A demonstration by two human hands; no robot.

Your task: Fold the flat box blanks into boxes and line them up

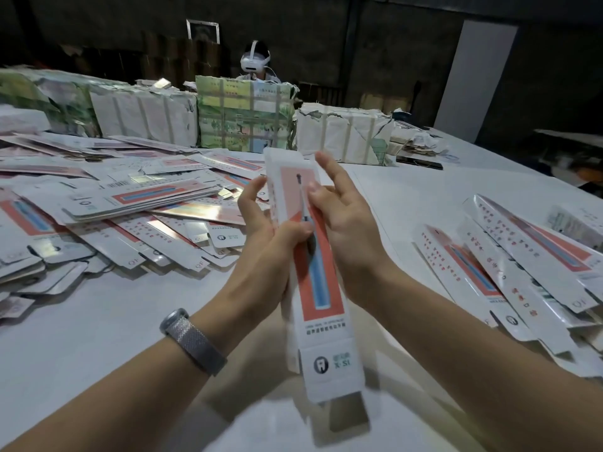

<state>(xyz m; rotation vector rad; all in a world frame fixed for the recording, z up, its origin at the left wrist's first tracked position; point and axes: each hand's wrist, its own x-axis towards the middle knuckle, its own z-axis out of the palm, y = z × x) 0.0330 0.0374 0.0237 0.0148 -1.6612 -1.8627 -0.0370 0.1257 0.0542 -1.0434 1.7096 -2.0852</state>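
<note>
Both hands raised over the white table (98, 337), sharing 1 long box blank (318, 282) held lengthwise away from the body, far end up near the wrapped bundles, near end blurred and low. Left hand (267, 243) gripping the blank's left edge, thumb curled across the printed face, fingers reaching up along the side; grey mesh band (192, 340) on that wrist. Right hand (346, 223) against the right edge with fingers spread and mostly straight, thumb tip pressing the face, not curled around. Blank white with a red panel and a blue toothbrush picture, a tooth logo on the lower section, end flaps open. Loose heap of flat blanks (130, 203) spread on the left of the table; folded boxes (509, 259) lying side by side on the right. Wrapped bundles (244, 115) stacked along the far edge, with a person in a white headset (255, 60) behind them.
</note>
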